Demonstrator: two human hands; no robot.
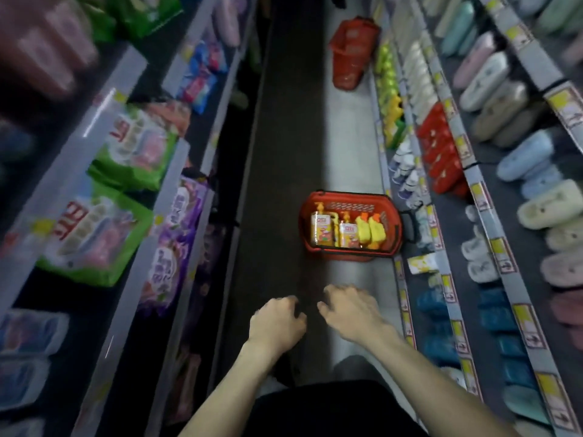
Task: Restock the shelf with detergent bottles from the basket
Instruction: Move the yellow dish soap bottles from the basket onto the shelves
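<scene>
step in hand: by the look of it, the reach toward the red basket (344, 255), with no bottle taken yet
left hand (277, 320): low centre of frame, fingers loosely curled, holding nothing
right hand (350, 307): just right of the other, fingers bent and a little spread, also empty
basket: centre right of frame, on the aisle floor (284, 152), just beside the foot of the right-hand shelving (441, 247) and well apart from both hands
detergent bottles (321, 230): inside the basket, packed side by side, orange-labelled at the left, yellow at the right
likely home: near the green and yellow bottles (389, 89) on the low shelf, upper right of centre; too blurred to pick out the gap
doing it well: crouch close before grasping; take an end bottle round the body, not the cap, so the neighbours stay put
watch for: the black handle (410, 225) at the basket's right edge, and the second red basket (350, 55) further up the frame
</scene>
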